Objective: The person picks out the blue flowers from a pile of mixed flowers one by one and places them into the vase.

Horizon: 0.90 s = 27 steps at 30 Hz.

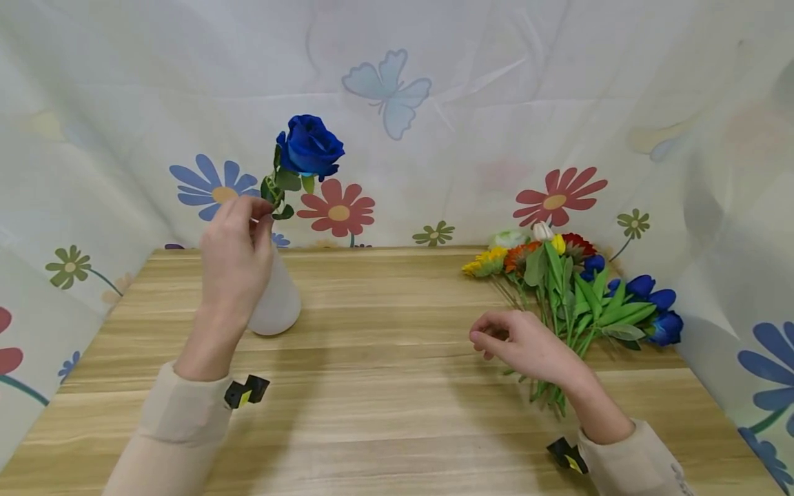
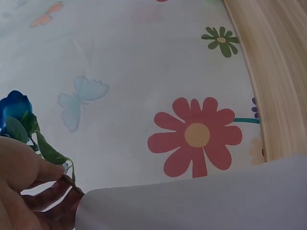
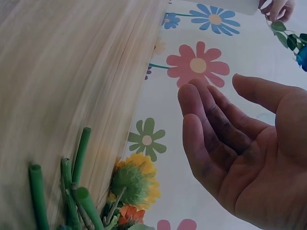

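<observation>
A blue artificial rose (image 1: 310,147) stands upright above a white vase (image 1: 277,300) on the left of the table. My left hand (image 1: 238,251) pinches its leafy stem just over the vase mouth. In the left wrist view the stem meets the rim of the vase (image 2: 192,206), between thumb and fingers of the left hand (image 2: 24,187). How deep the stem goes is hidden. Over the table my right hand (image 1: 527,344) hovers with loosely curled fingers and holds nothing. Beside and behind it lies a bunch of artificial flowers (image 1: 595,303).
The bunch holds yellow, orange, red, white and blue blooms, its green stems (image 3: 86,206) pointing toward the front. A wooden table (image 1: 384,413) runs back to a white curtain (image 1: 471,158) printed with flowers and a butterfly.
</observation>
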Motion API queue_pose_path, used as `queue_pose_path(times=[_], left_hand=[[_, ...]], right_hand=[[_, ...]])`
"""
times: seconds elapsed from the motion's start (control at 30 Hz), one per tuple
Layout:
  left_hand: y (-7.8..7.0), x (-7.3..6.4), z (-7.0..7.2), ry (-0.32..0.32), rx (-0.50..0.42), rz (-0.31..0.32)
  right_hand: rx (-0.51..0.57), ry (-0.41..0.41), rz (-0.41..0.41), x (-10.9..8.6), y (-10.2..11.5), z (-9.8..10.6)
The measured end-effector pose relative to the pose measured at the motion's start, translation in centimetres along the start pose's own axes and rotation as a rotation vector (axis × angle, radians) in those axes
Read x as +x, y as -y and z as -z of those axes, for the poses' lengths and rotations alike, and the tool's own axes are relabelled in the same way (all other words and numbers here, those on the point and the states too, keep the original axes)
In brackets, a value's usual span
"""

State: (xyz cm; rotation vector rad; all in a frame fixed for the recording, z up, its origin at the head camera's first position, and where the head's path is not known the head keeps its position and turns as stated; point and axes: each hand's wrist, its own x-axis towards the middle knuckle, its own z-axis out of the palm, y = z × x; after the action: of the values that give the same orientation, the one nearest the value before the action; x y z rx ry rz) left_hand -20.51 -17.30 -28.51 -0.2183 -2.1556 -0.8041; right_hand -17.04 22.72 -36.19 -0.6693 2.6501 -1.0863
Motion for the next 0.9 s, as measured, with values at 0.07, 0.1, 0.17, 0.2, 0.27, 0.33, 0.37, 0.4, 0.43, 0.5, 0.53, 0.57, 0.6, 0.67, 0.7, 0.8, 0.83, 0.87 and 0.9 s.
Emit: queue_pose_path(times=[0.07,0.1,0.17,0.2,0.27,0.33,0.37,0.4,0.43,0.5,0.53,0.57,0.6,0.67,0.7,0.8,0.83,0.87,0.9], left_hand=[[0.2,-0.1,0.1,0.012,0.003,0.008],[0.3,-0.2,0.2,0.017,0.005,0.012],[0.5,-0.4,0.3,0.023,0.013,0.02],[0.6,-0.4,0.3,0.025,0.018,0.02],[0.7,-0.6,0.4,0.026,0.026,0.018],[0.9,-0.7,0.4,0.026,0.036,0.011],[1.0,-0.7,0.5,0.027,0.039,0.005],[1.0,-0.8,0.5,0.027,0.043,0.0],[1.1,-0.8,0.5,0.026,0.047,-0.005],[1.1,-0.9,0.5,0.031,0.053,-0.013],[1.2,-0.9,0.5,0.033,0.054,-0.016],[1.2,-0.9,0.5,0.034,0.056,-0.018],[1.1,-0.9,0.5,0.034,0.059,-0.019],[1.1,-0.9,0.5,0.034,0.064,-0.026],[1.1,-0.8,0.5,0.031,0.066,-0.032],[1.1,-0.7,0.5,0.018,0.071,-0.05],[1.1,-0.6,0.5,0.016,0.073,-0.055],[1.1,-0.5,0.5,0.014,0.074,-0.06],[1.1,-0.5,0.5,0.013,0.077,-0.063]], right_hand=[[-0.001,-0.002,-0.002,0.0,-0.1,0.1],[-0.001,-0.002,-0.003,0.0,-0.1,0.1],[0.001,-0.001,-0.008,0.0,-0.2,0.2],[0.001,-0.001,-0.012,-0.1,-0.2,0.2],[0.001,-0.001,-0.017,-0.2,-0.2,0.3],[-0.002,-0.001,-0.023,-0.3,-0.2,0.4],[-0.003,-0.001,-0.026,-0.3,-0.2,0.4],[-0.007,-0.003,-0.028,-0.4,-0.2,0.4],[-0.009,-0.005,-0.029,-0.4,-0.3,0.5],[-0.008,-0.007,-0.033,-0.5,-0.4,0.6],[-0.007,-0.007,-0.034,-0.5,-0.4,0.6],[-0.006,-0.008,-0.033,-0.5,-0.5,0.6],[-0.006,-0.009,-0.032,-0.5,-0.6,0.6],[-0.002,-0.007,-0.029,-0.6,-0.7,0.7],[-0.002,-0.007,-0.028,-0.6,-0.7,0.7],[-0.002,-0.008,-0.025,-0.6,-0.8,0.7],[-0.003,-0.008,-0.025,-0.6,-0.8,0.7],[-0.004,-0.009,-0.026,-0.6,-0.8,0.7],[-0.003,-0.01,-0.026,-0.6,-0.8,0.7]])
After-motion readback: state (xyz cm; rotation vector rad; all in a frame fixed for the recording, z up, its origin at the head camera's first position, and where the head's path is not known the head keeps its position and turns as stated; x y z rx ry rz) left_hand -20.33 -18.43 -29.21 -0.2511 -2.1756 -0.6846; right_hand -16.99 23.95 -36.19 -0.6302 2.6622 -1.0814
